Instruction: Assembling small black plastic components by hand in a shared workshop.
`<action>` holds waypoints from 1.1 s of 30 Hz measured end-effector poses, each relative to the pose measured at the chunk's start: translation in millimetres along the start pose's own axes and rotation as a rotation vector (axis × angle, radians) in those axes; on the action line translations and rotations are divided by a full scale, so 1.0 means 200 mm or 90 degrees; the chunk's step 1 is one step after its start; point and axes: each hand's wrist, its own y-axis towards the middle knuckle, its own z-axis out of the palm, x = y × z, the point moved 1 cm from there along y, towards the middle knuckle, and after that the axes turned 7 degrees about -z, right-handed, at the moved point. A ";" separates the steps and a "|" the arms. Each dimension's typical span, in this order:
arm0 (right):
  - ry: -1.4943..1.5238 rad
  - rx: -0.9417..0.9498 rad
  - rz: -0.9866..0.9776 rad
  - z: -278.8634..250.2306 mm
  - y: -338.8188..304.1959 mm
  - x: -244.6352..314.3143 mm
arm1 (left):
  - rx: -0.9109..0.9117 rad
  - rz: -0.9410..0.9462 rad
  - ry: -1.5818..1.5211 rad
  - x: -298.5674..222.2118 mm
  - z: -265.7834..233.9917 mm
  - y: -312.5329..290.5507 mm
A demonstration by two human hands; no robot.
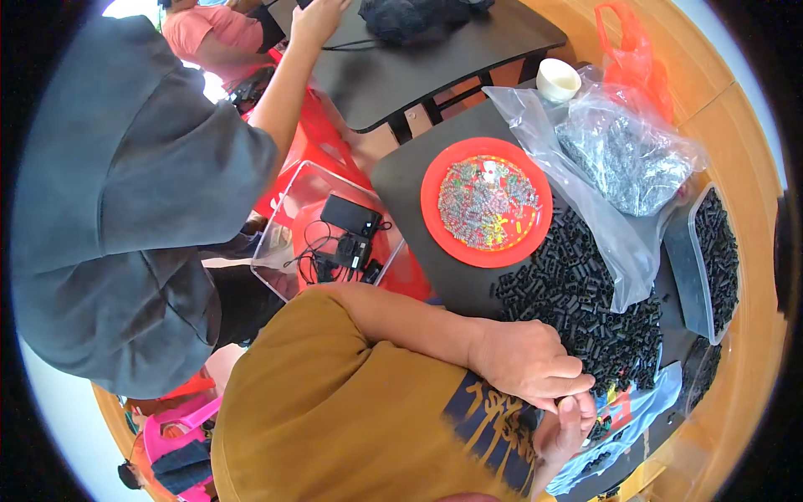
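Observation:
Both my hands meet close in front of my brown shirt, at the near edge of a pile of small black tube-shaped pieces (pixel 585 293). My left hand (pixel 527 360) is closed, its fingers bent and pinched at the tips. Just below it, my right hand (pixel 570 428) is also closed, thumb against fingers, touching the left fingertips. What they pinch is too small and covered to name. Beyond the left hand sits a red round plate (pixel 438 230) holding many small shiny metal pieces.
A clear bag (pixel 623 159) of metal pieces, a white cup (pixel 558 80) and an orange-red plastic bag (pixel 631 54) stand at the back. A clear tub (pixel 690 276) of black pieces is at right. A person (pixel 142 192) in dark grey is at left, beside a clear bin (pixel 280 209) with black electronics.

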 end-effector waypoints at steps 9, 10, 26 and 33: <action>0.014 0.014 0.001 -0.02 0.00 -0.02 | -0.018 -0.023 -0.042 0.01 0.00 -0.01; 0.033 0.051 -0.014 -0.04 0.00 -0.03 | 0.009 -0.032 -0.045 0.02 0.00 -0.01; 0.011 0.017 0.042 -0.05 0.00 -0.03 | 0.024 -0.037 -0.084 0.02 0.05 -0.02; 0.015 0.039 0.019 -0.04 0.03 -0.02 | 0.024 -0.060 -0.062 0.00 0.00 0.00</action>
